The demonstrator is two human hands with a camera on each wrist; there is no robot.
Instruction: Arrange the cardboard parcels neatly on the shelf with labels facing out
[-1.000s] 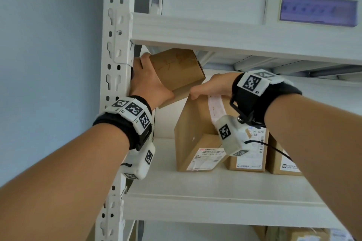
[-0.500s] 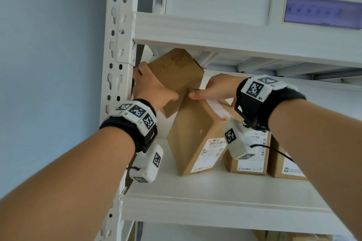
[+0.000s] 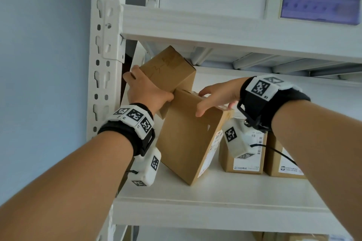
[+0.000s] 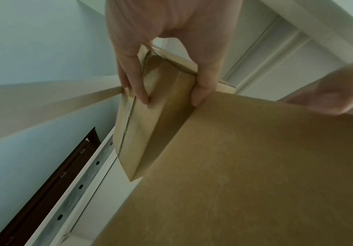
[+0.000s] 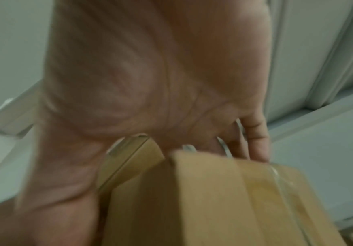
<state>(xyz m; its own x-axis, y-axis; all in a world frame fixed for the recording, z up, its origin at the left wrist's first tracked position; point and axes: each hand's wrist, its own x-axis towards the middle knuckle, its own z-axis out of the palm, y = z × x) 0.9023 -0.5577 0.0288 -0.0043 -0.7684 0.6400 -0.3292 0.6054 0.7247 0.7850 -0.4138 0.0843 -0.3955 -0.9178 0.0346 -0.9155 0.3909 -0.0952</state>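
Observation:
A small plain cardboard parcel (image 3: 168,68) is held tilted in the air just under the upper shelf, at the left end. My left hand (image 3: 149,86) grips it, fingers on one side and thumb on the other (image 4: 169,98). Below it a taller parcel (image 3: 188,139) leans to the left on the shelf board (image 3: 215,205), its white label face turned to the right. My right hand (image 3: 207,101) grips the taller parcel's top end, thumb on the broad plain face. The small parcel's lower corner (image 4: 142,116) sits close to the tall parcel (image 4: 255,166). The right wrist view is blurred.
Two parcels (image 3: 246,154) (image 3: 284,162) stand upright at the right with labels facing out. The white slotted post (image 3: 103,64) borders the left end. The upper shelf (image 3: 235,35) is close overhead. More cardboard (image 3: 293,237) shows on the shelf below.
The tall parcel has tipped further left and its label face has swung to the right. My right hand shifted its hold on the top. My left hand still holds the small parcel up.

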